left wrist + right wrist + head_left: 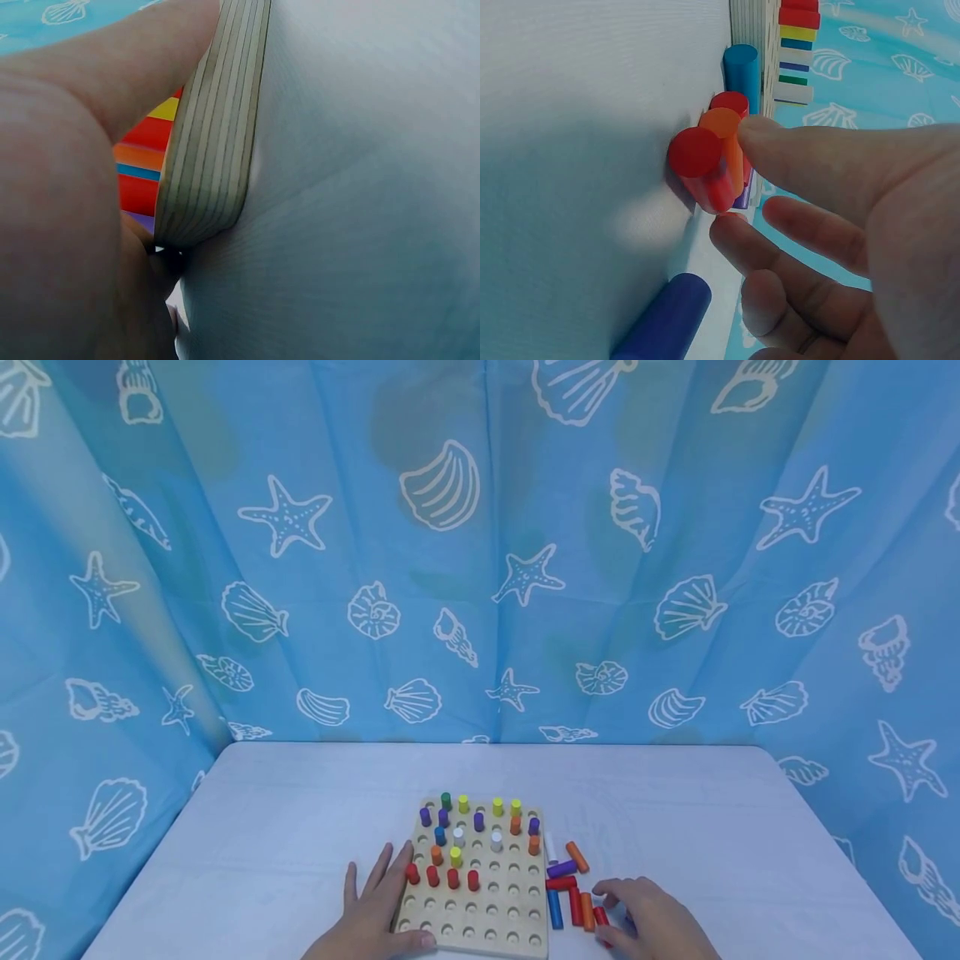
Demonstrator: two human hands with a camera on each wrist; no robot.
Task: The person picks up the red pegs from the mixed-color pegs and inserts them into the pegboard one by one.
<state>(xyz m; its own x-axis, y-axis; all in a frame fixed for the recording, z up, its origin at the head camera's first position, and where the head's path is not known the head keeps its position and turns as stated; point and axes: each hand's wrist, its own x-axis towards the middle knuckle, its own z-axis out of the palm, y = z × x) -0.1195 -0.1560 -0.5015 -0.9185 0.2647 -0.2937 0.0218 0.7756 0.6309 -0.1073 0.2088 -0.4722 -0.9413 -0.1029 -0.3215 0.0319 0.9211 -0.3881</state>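
A wooden pegboard (504,935) lies on the table, with coloured pegs standing in its upper rows and a row of red pegs (453,878) lower left. My left hand (369,906) rests at its left edge, fingers spread and thumb over the front left corner. The board's layered side (214,127) shows close to that hand. On the right, my right hand (648,914) reaches to a loose red peg (701,169), its thumb apart from the fingers. Beside that peg lies an orange peg (724,127), which the thumb tip overlaps in the right wrist view.
More loose pegs lie right of the board: a blue peg (555,910), a purple peg (562,868), an orange peg (577,857) and several others. A dark blue peg (667,322) lies apart, near my right fingers. A blue shell-patterned curtain (450,568) hangs behind the white table (300,802).
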